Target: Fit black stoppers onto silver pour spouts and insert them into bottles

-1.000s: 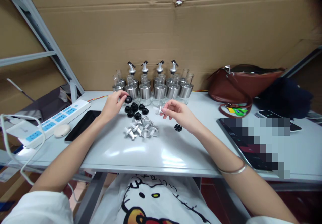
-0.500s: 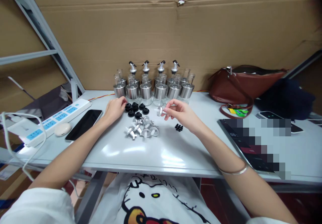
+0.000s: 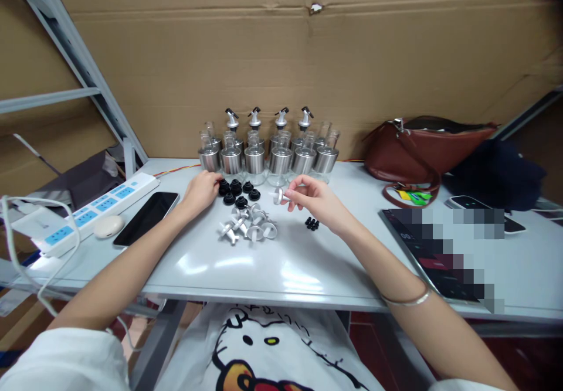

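My right hand (image 3: 314,200) pinches a silver pourer spout (image 3: 278,196) between thumb and fingertips, just above the table. My left hand (image 3: 202,191) rests at the left side of a cluster of black rubber stoppers (image 3: 236,187). Its curled fingers close on the leftmost black stopper (image 3: 224,187), though the fingertips are partly hidden. In front of the stoppers lies a loose pile of silver pourer spouts (image 3: 255,231). Several small black caps (image 3: 312,223) sit together below my right hand.
Glass-and-steel bottles (image 3: 280,161) stand in rows at the back; several rear ones carry finished pourers (image 3: 281,116). Leftward lie a phone (image 3: 146,218), a white round case (image 3: 109,226) and a power strip (image 3: 99,212). Rightward are a brown bag (image 3: 404,150) and a tablet (image 3: 422,253).
Both hands stay nearly in place. The spout in my right hand has tilted slightly. The whole view has shifted a little.
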Demonstrator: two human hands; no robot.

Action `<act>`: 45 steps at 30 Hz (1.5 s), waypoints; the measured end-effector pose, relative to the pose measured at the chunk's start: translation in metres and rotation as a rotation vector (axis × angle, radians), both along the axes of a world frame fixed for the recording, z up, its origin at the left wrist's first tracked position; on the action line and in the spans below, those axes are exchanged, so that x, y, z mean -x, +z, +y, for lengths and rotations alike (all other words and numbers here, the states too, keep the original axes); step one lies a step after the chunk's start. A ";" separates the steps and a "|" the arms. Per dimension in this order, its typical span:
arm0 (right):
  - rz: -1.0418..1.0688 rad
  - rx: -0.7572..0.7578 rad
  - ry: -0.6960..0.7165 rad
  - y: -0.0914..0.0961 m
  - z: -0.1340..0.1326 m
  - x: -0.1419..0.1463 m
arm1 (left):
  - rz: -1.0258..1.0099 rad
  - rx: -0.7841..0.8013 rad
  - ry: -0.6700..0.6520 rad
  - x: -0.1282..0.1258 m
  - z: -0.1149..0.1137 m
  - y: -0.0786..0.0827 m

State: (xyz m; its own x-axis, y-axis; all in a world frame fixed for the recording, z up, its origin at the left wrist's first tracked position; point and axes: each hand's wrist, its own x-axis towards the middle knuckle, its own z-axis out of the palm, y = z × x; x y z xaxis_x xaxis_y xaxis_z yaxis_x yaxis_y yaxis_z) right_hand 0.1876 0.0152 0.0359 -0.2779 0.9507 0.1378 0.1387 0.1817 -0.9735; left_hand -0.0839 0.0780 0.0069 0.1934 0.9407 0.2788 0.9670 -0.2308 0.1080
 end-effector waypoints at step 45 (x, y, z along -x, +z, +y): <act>-0.668 -0.255 0.415 -0.009 -0.014 0.001 | -0.004 0.271 -0.789 -0.047 -0.066 0.015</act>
